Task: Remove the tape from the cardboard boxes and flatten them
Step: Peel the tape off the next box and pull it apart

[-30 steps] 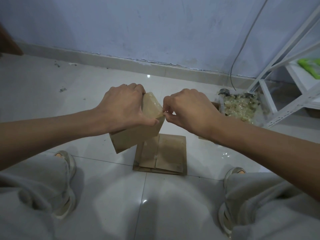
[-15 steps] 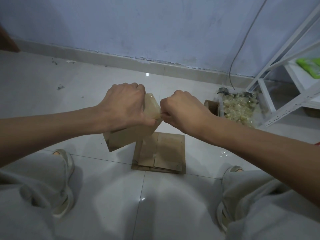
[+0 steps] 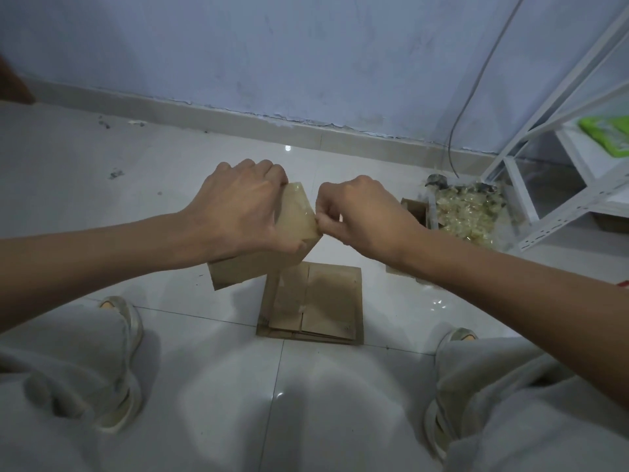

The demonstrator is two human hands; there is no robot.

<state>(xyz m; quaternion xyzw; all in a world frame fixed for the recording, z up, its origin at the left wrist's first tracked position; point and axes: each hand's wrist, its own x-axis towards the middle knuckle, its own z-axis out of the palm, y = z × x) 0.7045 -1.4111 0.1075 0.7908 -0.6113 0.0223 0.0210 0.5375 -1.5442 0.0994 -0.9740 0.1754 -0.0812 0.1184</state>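
Two hands are on one small cardboard box (image 3: 292,219), held up in the air above the floor between your knees, so by the look of it you are at the tape-peeling step on this box, with flattening not yet begun. Your left hand (image 3: 238,209) wraps the box from the left, fingers curled over its far edge and thumb pressed against the near face, keeping it tilted with the glossy taped face (image 3: 295,212) turned up. Your right hand (image 3: 360,216) meets that face at its right edge, fingertips (image 3: 325,226) drawn tightly together in a pinch on what seems to be the tape's end; whether any has lifted, you cannot tell from here. Next you will likely need a steady pull along the seam while the left hand braces. Below lies a stack of flattened boxes (image 3: 311,301); far right, a heap of crumpled tape (image 3: 466,212).
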